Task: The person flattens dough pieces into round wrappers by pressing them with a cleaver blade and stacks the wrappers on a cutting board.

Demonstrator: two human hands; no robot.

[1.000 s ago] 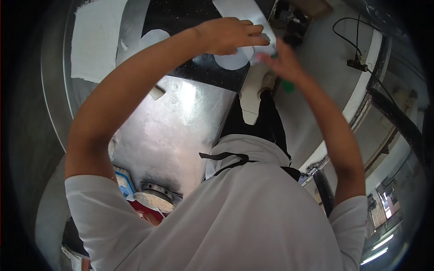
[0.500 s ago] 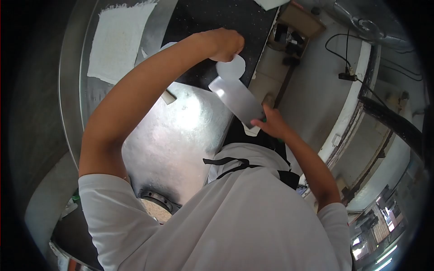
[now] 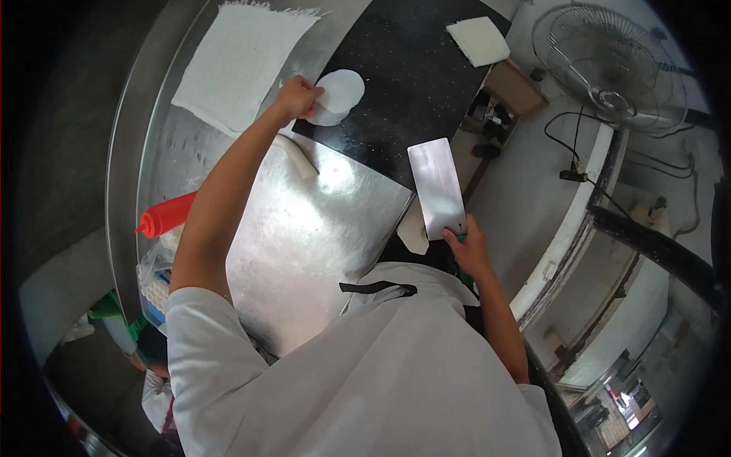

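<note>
A thin white round sheet [image 3: 341, 90] is pinched at its left edge by my left hand [image 3: 298, 99]. It overlaps another white round sheet on the black slab [image 3: 396, 68]. My right hand [image 3: 470, 247] grips the handle of a broad, rectangular metal cleaver [image 3: 437, 183], whose blade points up and away from me beside the slab's near right corner. Most of the handle is hidden by the fingers; a bit of green shows there. Left of the slab's near edge, a pale strip of dough [image 3: 297, 157] lies on the metal surface [image 3: 297, 251].
A white cloth [image 3: 240, 65] lies at the far left, and a folded cloth [image 3: 478, 41] on the slab's far right. A red squeeze bottle [image 3: 167, 214] and plastic bag [image 3: 154, 278] are left of my arm. A fan [image 3: 609, 68] stands at the back right.
My left hand has moved left with the round sheet, onto the other sheet. The cleaver has swung away from the sheet to the right, its blade now more upright in view. The view has shifted.
</note>
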